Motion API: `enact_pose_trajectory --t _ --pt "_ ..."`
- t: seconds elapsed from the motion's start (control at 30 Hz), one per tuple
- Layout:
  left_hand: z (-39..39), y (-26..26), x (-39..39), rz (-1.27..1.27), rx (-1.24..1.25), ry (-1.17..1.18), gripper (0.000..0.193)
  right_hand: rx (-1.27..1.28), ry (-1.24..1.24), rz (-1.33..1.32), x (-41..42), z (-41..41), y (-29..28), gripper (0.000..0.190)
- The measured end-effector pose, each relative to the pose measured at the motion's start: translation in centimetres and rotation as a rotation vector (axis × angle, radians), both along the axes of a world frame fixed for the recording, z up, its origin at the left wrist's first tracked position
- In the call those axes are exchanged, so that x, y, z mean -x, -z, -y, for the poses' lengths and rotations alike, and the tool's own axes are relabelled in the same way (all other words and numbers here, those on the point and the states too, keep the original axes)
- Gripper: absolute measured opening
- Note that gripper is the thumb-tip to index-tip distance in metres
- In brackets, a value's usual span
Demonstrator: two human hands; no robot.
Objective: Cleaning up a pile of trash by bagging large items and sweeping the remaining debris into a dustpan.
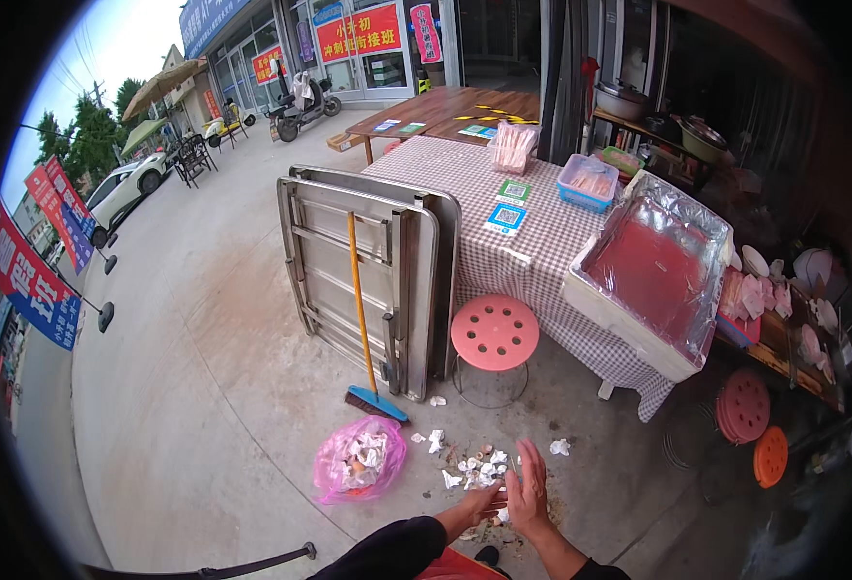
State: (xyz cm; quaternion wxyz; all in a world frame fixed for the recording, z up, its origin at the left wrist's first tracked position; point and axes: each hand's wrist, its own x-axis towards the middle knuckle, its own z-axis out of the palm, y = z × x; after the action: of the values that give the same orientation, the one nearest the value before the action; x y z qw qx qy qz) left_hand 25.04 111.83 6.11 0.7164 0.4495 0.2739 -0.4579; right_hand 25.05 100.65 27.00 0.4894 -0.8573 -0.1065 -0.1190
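Observation:
My left hand (478,505) reaches in from the bottom, its fingertips at the heel of my right hand. My right hand (527,487) is raised with its fingers extended, and I see nothing held in either. Beyond them on the concrete lies a litter pile (485,471) of crumpled white tissues and small scraps. To its left a pink plastic bag (322,464) stands with its mouth spread, holding used tissues and an eggshell-like piece. A broom with a blue head (382,403) and yellow wooden handle leans on folded metal tables.
The folded metal tables (339,283) stand upright beside a pink round stool (494,332). Behind is a table with a checked cloth (462,188), bearing a foil-lined foam box (643,319) and a blue basket (587,190). More stools (743,406) stand at right.

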Motion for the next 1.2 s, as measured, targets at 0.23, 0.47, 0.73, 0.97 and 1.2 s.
enact_pose_trajectory --t 0.23,0.47,0.73,0.97,1.2 --pt "3.4 -11.8 -9.2 -0.308 0.544 -0.130 0.080 0.534 0.113 -0.723 0.6 7.8 13.0 0.047" --pt "-18.8 -0.4 -28.4 0.466 -0.671 -0.282 0.058 0.838 0.102 -1.336 2.2 13.2 17.0 0.044" --pt "-34.6 -2.1 -50.5 0.490 -0.952 -0.465 0.067 0.687 0.351 -1.298 -2.1 6.8 12.5 0.035" --pt "-37.9 5.1 -60.4 0.640 -0.888 -0.510 0.065 0.566 0.407 -1.297 -0.1 1.7 10.7 0.028" --pt "-38.7 3.5 -59.7 0.773 -0.981 -0.446 0.023 0.423 0.477 -1.271 6.3 -0.7 10.0 0.020"
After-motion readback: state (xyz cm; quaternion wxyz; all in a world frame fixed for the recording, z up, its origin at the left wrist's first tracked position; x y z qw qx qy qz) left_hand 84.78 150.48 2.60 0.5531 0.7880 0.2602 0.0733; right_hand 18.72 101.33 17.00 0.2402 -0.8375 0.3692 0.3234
